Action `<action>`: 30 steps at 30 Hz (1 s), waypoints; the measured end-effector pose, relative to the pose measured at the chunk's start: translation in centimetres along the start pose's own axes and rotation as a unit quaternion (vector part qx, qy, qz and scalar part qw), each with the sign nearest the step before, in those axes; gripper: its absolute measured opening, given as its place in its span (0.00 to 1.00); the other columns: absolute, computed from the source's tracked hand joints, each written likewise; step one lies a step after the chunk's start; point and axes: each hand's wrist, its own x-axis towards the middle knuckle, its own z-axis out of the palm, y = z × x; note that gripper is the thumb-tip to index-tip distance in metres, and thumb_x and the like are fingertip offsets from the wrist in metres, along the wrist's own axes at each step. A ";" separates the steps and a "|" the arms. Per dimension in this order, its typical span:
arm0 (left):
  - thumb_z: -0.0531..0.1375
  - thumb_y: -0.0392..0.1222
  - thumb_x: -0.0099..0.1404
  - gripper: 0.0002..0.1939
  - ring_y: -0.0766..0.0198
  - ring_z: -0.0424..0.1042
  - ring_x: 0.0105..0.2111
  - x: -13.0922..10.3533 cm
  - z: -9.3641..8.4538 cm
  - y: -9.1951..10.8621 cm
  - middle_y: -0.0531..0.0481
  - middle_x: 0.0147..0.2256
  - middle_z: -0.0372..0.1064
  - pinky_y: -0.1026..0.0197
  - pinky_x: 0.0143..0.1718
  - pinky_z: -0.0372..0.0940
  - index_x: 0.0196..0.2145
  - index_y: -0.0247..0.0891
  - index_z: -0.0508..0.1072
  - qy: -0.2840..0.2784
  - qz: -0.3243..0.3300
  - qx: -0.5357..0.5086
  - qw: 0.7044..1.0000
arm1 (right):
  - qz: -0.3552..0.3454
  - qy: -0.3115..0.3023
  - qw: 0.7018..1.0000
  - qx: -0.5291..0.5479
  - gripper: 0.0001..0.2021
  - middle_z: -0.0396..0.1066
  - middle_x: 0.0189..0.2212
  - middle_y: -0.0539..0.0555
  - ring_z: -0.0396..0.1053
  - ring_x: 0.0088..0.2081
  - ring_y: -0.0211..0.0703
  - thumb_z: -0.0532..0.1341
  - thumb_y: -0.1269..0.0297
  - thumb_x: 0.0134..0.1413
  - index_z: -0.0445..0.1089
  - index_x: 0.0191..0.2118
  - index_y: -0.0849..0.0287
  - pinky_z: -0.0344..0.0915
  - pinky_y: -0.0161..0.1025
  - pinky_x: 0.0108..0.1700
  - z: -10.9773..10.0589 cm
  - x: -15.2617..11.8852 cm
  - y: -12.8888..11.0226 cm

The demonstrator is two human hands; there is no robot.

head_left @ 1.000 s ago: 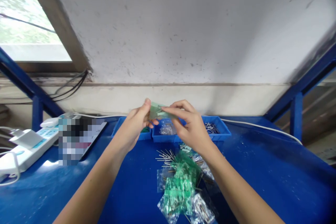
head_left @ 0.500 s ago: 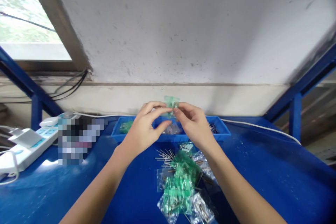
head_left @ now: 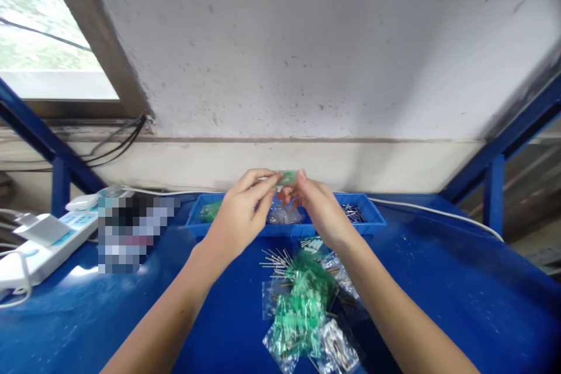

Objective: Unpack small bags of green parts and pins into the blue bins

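A small see-through green plastic bag (head_left: 288,177) is stretched between my hands, above the back of a blue tray (head_left: 280,230). My left hand (head_left: 236,207) pinches its left end with thumb and fingers close together. At the other end, my right hand (head_left: 322,204) grips it, with the thumb raised on top and the fingers curled below. The tray holds green bags (head_left: 209,211) at left, clear bags (head_left: 284,214) in the middle and thin metal pins (head_left: 353,214) at right. What the held bag contains is too small to make out.
On the blue table in front of the tray lies a pile of green bags (head_left: 298,318), clear bags (head_left: 336,346) and loose metal pins (head_left: 276,261). A white power strip (head_left: 44,251) with plugs stands at left, beside a blurred-out object (head_left: 131,234). A white cable (head_left: 438,208) runs along the back.
The green bag, upright before, is now folded or tilted flatter and lower. My right thumb has moved up onto it, and my left thumb has closed toward the fingers.
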 end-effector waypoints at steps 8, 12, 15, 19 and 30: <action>0.50 0.54 0.66 0.22 0.60 0.70 0.36 0.5 -0.2 -0.6 0.44 0.35 0.70 0.59 0.34 0.66 0.35 0.35 0.76 -0.012 -0.210 -0.222 0.952 | -0.130 0.052 0.967 -0.215 0.12 0.60 0.22 0.48 0.59 0.25 0.35 0.52 0.65 0.59 0.72 0.39 0.59 0.58 0.35 0.29 0.1 -0.3 0.1; 0.54 0.55 0.63 0.21 0.67 0.66 0.23 0.7 -0.3 -0.9 0.49 0.24 0.67 0.64 0.23 0.61 0.31 0.33 0.74 0.004 -0.309 -0.323 0.894 | -0.225 0.005 0.930 -0.290 0.23 0.62 0.31 0.52 0.62 0.31 0.37 0.50 0.77 0.54 0.66 0.54 0.54 0.62 0.37 0.35 0.5 -0.7 0.7; 0.59 0.44 0.61 0.09 0.68 0.66 0.25 0.5 -0.1 -0.8 0.52 0.27 0.68 0.66 0.25 0.62 0.33 0.36 0.74 0.097 -0.214 -0.177 0.956 | -0.208 0.036 0.943 -0.259 0.24 0.60 0.45 0.57 0.63 0.44 0.42 0.51 0.80 0.50 0.68 0.51 0.52 0.65 0.37 0.37 0.8 -0.8 0.8; 0.59 0.36 0.62 0.07 0.65 0.69 0.36 0.0 0.3 -0.6 0.49 0.36 0.68 0.63 0.37 0.66 0.37 0.39 0.76 0.173 0.000 0.047 0.984 | -0.078 0.087 0.988 -0.105 0.10 0.62 0.41 0.57 0.64 0.41 0.42 0.57 0.64 0.53 0.73 0.39 0.58 0.65 0.37 0.36 0.6 -0.4 0.2; 0.54 0.57 0.63 0.21 0.58 0.69 0.40 0.4 0.6 -0.4 0.43 0.38 0.69 0.57 0.38 0.67 0.35 0.35 0.75 0.044 -0.232 -0.365 0.901 | -0.174 0.109 0.953 -0.221 0.12 0.60 0.22 0.48 0.59 0.25 0.36 0.54 0.65 0.59 0.72 0.45 0.55 0.59 0.35 0.30 0.0 -0.6 -0.3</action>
